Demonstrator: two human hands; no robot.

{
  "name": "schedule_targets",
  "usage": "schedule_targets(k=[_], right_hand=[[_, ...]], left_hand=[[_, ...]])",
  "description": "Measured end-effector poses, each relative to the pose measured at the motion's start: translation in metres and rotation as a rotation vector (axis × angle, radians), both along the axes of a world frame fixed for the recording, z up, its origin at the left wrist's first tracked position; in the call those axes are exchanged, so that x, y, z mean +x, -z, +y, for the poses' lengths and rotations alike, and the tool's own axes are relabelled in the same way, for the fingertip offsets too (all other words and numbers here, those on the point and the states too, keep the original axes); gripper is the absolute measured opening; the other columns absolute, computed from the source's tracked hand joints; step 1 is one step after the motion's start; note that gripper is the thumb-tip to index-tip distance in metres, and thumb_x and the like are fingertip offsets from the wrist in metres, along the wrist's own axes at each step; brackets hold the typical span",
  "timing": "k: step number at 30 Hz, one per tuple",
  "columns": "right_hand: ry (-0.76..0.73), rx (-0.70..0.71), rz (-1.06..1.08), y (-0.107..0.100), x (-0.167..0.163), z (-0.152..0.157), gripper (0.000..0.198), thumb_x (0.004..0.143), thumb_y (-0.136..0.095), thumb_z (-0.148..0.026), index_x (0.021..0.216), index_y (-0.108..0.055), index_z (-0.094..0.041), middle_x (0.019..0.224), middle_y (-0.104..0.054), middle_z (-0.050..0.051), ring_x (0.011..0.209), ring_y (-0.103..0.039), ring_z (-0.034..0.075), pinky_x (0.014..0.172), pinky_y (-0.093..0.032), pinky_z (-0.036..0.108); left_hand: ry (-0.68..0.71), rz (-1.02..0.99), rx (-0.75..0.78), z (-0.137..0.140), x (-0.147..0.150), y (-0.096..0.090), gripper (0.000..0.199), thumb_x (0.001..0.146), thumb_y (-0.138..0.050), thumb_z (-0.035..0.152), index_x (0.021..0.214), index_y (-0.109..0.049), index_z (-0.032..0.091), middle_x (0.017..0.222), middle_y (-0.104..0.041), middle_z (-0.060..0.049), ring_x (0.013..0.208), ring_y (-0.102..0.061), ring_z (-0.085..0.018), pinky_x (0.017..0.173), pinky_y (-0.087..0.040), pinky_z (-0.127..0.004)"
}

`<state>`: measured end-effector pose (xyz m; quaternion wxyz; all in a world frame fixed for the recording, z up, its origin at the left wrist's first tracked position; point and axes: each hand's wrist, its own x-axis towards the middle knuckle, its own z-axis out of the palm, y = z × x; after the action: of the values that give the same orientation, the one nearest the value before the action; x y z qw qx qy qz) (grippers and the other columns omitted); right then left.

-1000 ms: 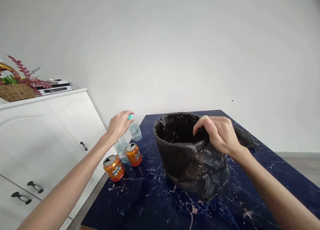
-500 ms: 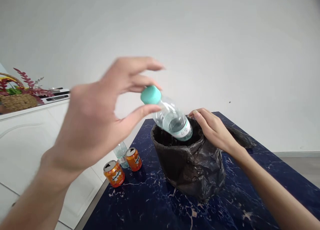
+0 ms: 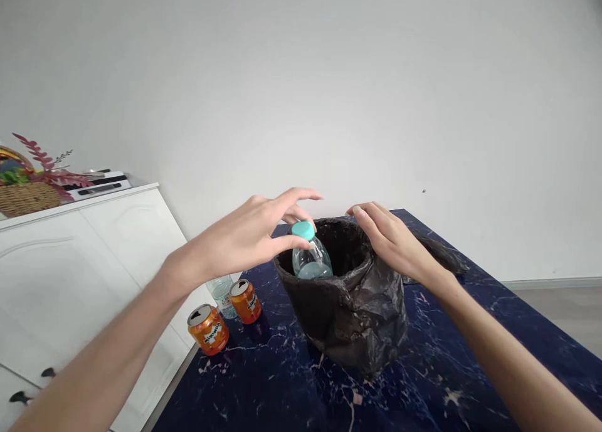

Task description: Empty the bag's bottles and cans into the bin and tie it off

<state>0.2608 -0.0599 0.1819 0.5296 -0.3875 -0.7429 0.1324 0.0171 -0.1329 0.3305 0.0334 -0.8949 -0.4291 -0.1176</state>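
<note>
My left hand (image 3: 256, 231) pinches a clear plastic bottle (image 3: 314, 259) near its turquoise cap, thumb in front and fingers behind. Some clear liquid shows inside the bottle. Its lower part is down in a trash bin (image 3: 348, 319) lined with a black plastic bag, hidden by the near wall. On the right side of the bin's rim lies my right hand (image 3: 388, 234), holding the edge, its fingers close together.
Left of the bin, two orange soda cans (image 3: 208, 330) and another clear bottle (image 3: 221, 294) stand on the dark blue marbled table (image 3: 282, 388). A black plastic bag (image 3: 442, 256) lies behind my right forearm. A white cabinet (image 3: 94, 275) bears a wicker basket (image 3: 28, 198).
My left hand has moved down and away from me, lowering the bottle from above the rim into the bin and tilting it more upright. My right hand stays on the rim.
</note>
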Motion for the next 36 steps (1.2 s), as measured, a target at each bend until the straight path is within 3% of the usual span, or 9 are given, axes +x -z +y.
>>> schedule_targets(k=[10, 18, 23, 30, 33, 36], right_hand=[[-0.113, -0.067, -0.002, 0.004, 0.002, 0.004, 0.054, 0.112, -0.030, -0.065, 0.113, -0.066, -0.025, 0.126, -0.071, 0.011, 0.122, -0.064, 0.029, 0.105, -0.048, 0.046], [-0.143, -0.120, 0.048, 0.003, 0.002, 0.000, 0.060, 0.109, -0.033, -0.071, 0.121, -0.072, -0.027, 0.132, -0.073, 0.008, 0.131, -0.064, 0.030, 0.112, -0.048, 0.045], [-0.124, -0.137, 0.025, -0.001, 0.002, -0.005, 0.060, 0.109, -0.033, -0.071, 0.122, -0.072, -0.027, 0.134, -0.074, 0.009, 0.132, -0.065, 0.030, 0.111, -0.050, 0.047], [-0.193, -0.110, -0.189, -0.015, 0.007, -0.024, 0.050, 0.106, -0.048, -0.068, 0.127, -0.073, -0.029, 0.134, -0.074, 0.008, 0.123, -0.070, 0.031, 0.099, -0.056, 0.045], [-0.298, -0.084, -0.316, -0.019, 0.015, -0.034, 0.050, 0.101, -0.060, -0.068, 0.137, -0.070, -0.034, 0.144, -0.070, 0.007, 0.128, -0.068, 0.032, 0.097, -0.060, 0.043], [-0.338, -0.065, -0.415, -0.017, 0.024, -0.038, 0.074, 0.087, -0.076, -0.072, 0.150, -0.061, -0.037, 0.153, -0.063, 0.007, 0.139, -0.061, 0.038, 0.103, -0.060, 0.050]], left_hand=[[0.075, -0.035, -0.277, 0.019, 0.007, 0.032, 0.063, 0.097, -0.076, 0.039, 0.155, -0.050, 0.038, 0.128, -0.079, -0.001, 0.125, -0.072, -0.024, 0.099, -0.056, -0.035], [0.131, -0.015, -0.399, 0.036, 0.014, 0.050, 0.046, 0.090, -0.075, 0.018, 0.134, -0.067, 0.027, 0.115, -0.083, -0.004, 0.114, -0.078, -0.025, 0.092, -0.060, -0.034], [0.140, -0.003, -0.495, 0.042, 0.011, 0.052, 0.037, 0.096, -0.074, 0.033, 0.132, -0.071, 0.026, 0.115, -0.084, -0.006, 0.111, -0.079, -0.024, 0.093, -0.061, -0.033], [0.090, -0.120, -0.332, 0.025, -0.003, 0.048, 0.041, 0.107, -0.056, 0.058, 0.132, -0.072, 0.029, 0.130, -0.079, -0.002, 0.118, -0.074, -0.024, 0.101, -0.057, -0.034], [0.106, -0.154, -0.255, 0.012, -0.003, 0.057, 0.058, 0.092, -0.071, 0.071, 0.135, -0.070, 0.032, 0.140, -0.073, -0.004, 0.129, -0.067, -0.030, 0.110, -0.053, -0.042], [0.081, -0.186, -0.173, 0.001, 0.000, 0.078, 0.091, 0.075, -0.084, 0.077, 0.149, -0.056, 0.034, 0.152, -0.062, -0.010, 0.139, -0.059, -0.038, 0.113, -0.053, -0.053]])
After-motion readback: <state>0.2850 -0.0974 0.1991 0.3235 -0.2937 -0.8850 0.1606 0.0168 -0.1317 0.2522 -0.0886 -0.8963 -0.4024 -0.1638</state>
